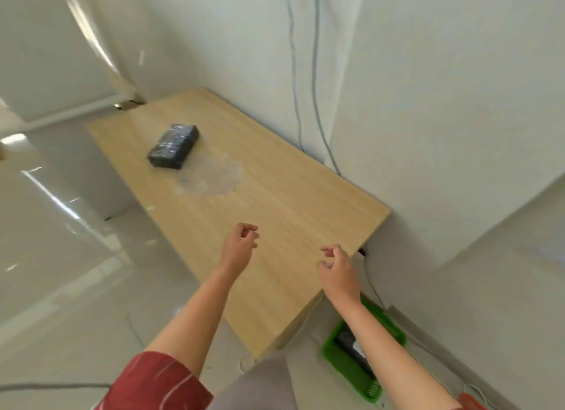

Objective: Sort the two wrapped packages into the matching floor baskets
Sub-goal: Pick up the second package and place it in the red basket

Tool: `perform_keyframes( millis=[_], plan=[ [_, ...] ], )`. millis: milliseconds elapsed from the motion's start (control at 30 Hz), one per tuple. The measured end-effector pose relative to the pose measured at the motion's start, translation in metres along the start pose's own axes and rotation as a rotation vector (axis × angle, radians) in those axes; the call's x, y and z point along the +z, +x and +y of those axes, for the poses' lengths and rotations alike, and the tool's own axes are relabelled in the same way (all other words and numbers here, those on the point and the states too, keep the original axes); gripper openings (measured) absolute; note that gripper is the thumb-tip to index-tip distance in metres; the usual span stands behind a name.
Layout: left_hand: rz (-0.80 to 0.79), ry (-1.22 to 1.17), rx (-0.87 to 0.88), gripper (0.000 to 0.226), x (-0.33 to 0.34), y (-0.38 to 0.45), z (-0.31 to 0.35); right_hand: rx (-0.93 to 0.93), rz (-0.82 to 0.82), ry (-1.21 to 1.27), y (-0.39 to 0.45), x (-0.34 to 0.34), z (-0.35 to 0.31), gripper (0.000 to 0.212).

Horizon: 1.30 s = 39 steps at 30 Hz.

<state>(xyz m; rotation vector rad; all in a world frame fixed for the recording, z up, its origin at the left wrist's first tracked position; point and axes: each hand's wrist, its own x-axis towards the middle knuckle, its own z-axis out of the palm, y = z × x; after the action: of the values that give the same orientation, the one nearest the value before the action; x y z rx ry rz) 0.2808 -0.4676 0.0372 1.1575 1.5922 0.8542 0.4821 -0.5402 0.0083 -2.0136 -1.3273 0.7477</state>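
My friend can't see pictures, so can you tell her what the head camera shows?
Two empty hands, left hand and right hand, reach out over a light wooden table where one dark plastic-wrapped package lies at the far end. On the floor beside the table, a green basket already holds something dark.

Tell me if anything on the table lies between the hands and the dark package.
Nothing visible does. The left hand and right hand hover empty over the near end of the table; only bare wood and a pale smear separate them from the package.
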Motion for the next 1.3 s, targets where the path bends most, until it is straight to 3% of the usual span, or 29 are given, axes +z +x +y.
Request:
perform_keyframes(
  millis=[233, 433, 800, 1300],
  plan=[
    [0.151, 0.01, -0.09, 0.017, -0.209, 0.049, -0.048, -0.027, -0.067, 0.07, -0.009, 0.153, -0.134, 0.026],
    [0.186, -0.015, -0.079, 0.017, -0.312, 0.097, -0.057, -0.025, -0.11, 0.124, 0.0, 0.24, -0.216, 0.024],
    [0.039, -0.012, -0.063, 0.021, -0.346, 0.241, -0.005, -0.013, -0.051, 0.144, 0.109, 0.292, -0.299, 0.018],
    [-0.033, 0.084, -0.17, 0.019, -0.336, 0.435, 0.023, 0.193, -0.208, 0.123, 0.276, 0.355, -0.349, 0.022]
  ],
)
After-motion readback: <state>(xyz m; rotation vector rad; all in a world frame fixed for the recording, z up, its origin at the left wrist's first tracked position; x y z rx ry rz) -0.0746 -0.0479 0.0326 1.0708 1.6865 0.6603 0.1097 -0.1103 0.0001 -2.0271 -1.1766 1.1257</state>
